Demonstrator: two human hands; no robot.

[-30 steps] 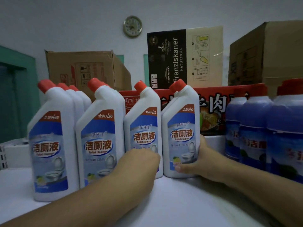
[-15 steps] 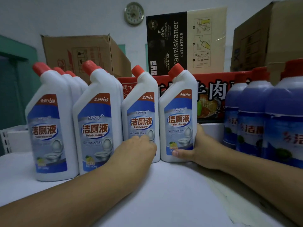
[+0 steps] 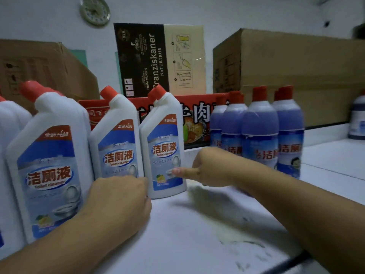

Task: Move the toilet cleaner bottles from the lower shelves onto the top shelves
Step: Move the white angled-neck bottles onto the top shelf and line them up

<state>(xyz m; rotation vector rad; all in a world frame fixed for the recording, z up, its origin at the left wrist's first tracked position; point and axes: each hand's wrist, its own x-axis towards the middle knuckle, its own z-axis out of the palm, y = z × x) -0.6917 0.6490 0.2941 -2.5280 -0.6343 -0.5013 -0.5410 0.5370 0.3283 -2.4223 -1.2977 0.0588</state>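
Several white toilet cleaner bottles with red caps stand in a row on the white top shelf [image 3: 197, 234]. My left hand [image 3: 118, 198] rests knuckles-up against the base of the middle white bottle [image 3: 116, 147], next to the large near bottle [image 3: 49, 165]; its fingertips are hidden. My right hand [image 3: 209, 167] sits just right of the rightmost white bottle [image 3: 164, 149]. Only its thumb tip touches that bottle's label. All the bottles stand upright.
A group of purple bottles with red caps [image 3: 256, 131] stands close behind my right forearm. A red carton [image 3: 197, 113], a dark Franziskaner box [image 3: 142, 60] and brown cardboard boxes [image 3: 296, 76] line the back. Another bottle [image 3: 358, 119] stands far right.
My right hand has slipped off the side of the rightmost white bottle and drawn back to the right, keeping only the thumb on it. My left hand stays at the bottles' base. The view has swung right.
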